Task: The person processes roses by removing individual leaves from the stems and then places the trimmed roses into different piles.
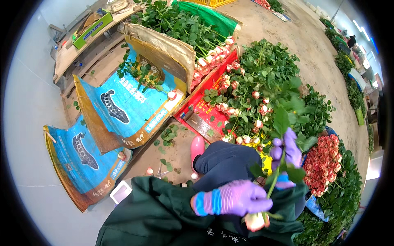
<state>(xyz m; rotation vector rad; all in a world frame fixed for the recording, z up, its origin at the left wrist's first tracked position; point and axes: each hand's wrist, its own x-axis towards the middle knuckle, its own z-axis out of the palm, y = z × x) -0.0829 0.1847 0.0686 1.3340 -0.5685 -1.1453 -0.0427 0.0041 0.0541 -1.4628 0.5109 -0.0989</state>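
Observation:
My left hand (241,198), in a purple glove with a striped cuff, grips a rose stem close under its pale pink-and-white bloom (256,222), which hangs head down. Farther up the same green stem (272,185), my right hand (287,149), gloved alike, has its thumb and fingers around the stem among leaves. The leafy part past the right hand is blurred. Beyond my hands lies a heap of leafy roses (261,73) with pink-and-white blooms, partly on a red printed sheet (204,106).
Blue printed sacks (95,95) form troughs at the left, one rose (172,95) on them. Scissors (160,172) and fallen leaves lie on the floor near a pink boot (197,149). Bunched red-and-white roses (323,163) are at right. A wooden bench (66,63) stands far left.

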